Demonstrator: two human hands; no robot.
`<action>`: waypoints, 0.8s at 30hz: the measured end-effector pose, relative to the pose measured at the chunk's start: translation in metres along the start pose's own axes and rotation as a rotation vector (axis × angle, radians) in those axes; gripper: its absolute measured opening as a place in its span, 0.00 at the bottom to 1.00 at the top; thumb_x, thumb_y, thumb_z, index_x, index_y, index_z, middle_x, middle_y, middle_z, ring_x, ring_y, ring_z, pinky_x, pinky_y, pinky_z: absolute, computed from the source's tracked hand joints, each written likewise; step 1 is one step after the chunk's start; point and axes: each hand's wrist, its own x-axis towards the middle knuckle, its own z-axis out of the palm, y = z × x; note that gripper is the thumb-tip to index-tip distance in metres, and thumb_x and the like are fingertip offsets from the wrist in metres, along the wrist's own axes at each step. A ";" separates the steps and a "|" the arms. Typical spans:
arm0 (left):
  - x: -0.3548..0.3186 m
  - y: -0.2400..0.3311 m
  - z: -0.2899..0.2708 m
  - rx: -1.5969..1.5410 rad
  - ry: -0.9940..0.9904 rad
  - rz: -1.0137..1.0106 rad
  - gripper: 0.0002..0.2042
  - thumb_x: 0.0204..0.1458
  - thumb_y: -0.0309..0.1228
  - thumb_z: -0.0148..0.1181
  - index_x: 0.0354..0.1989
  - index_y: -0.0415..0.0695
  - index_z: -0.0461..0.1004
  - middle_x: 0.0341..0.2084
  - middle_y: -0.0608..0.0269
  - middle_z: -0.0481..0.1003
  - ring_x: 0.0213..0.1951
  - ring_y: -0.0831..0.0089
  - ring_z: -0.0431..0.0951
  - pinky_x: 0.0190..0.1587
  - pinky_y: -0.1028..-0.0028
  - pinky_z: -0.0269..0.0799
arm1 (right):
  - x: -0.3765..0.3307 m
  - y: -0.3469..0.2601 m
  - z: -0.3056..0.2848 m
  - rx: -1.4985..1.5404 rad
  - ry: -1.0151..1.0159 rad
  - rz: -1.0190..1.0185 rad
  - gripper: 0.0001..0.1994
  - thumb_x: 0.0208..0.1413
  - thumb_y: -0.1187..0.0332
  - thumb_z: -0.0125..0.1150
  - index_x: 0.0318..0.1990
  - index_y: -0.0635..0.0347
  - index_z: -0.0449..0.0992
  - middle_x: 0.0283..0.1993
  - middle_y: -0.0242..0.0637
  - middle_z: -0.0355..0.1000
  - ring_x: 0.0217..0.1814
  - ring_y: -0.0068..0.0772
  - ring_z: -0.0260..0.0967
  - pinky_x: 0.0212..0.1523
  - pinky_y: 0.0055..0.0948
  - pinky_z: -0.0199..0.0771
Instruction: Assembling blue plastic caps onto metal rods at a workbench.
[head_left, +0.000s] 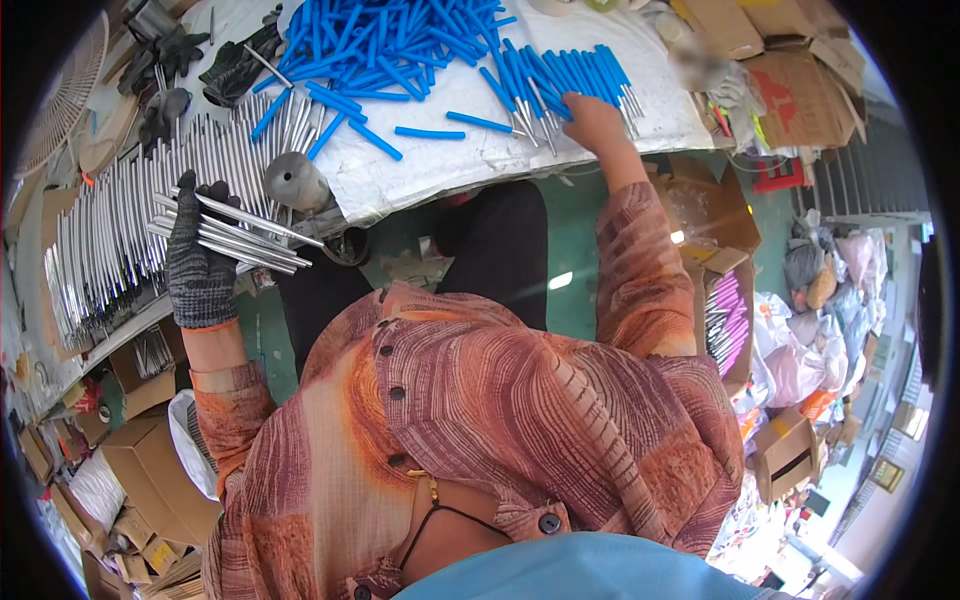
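Gloved left hand [200,262] clasps a bundle of metal rods [232,236].
Bare right hand [592,120] lies open, palm down, on blue-sleeved rods [570,85] across the worktop [480,160].

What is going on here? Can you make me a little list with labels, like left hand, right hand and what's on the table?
Left hand: left hand in a dark knit glove, holding a bundle of thin metal rods
Right hand: bare right hand, resting on a row of rods with blue sleeves
Table: white-covered table
Back of table: loose heap of blue tubes
Left side: long row of bare metal rods
Near the bundle: grey cone-shaped metal piece
Around: cardboard boxes on the floor
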 end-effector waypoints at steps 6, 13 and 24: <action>-0.004 0.005 0.002 -0.028 0.017 0.018 0.15 0.52 0.33 0.57 0.47 0.45 0.70 0.33 0.58 0.75 0.36 0.70 0.75 0.45 0.70 0.72 | -0.009 0.022 -0.023 0.059 0.086 0.112 0.12 0.43 0.69 0.55 0.37 0.55 0.77 0.37 0.48 0.73 0.41 0.48 0.71 0.42 0.41 0.71; 0.003 0.003 0.009 -0.004 0.006 0.016 0.15 0.52 0.33 0.57 0.48 0.46 0.69 0.34 0.58 0.75 0.35 0.69 0.75 0.41 0.70 0.73 | 0.034 -0.021 0.042 0.201 0.316 0.247 0.16 0.41 0.61 0.61 0.38 0.58 0.74 0.42 0.49 0.71 0.41 0.54 0.69 0.42 0.44 0.70; 0.009 0.005 0.000 -0.077 0.031 0.081 0.13 0.52 0.29 0.57 0.46 0.43 0.70 0.34 0.59 0.74 0.38 0.69 0.75 0.43 0.70 0.74 | 0.034 -0.062 0.059 0.044 0.445 0.061 0.05 0.42 0.68 0.56 0.28 0.56 0.71 0.34 0.42 0.66 0.35 0.49 0.68 0.31 0.46 0.72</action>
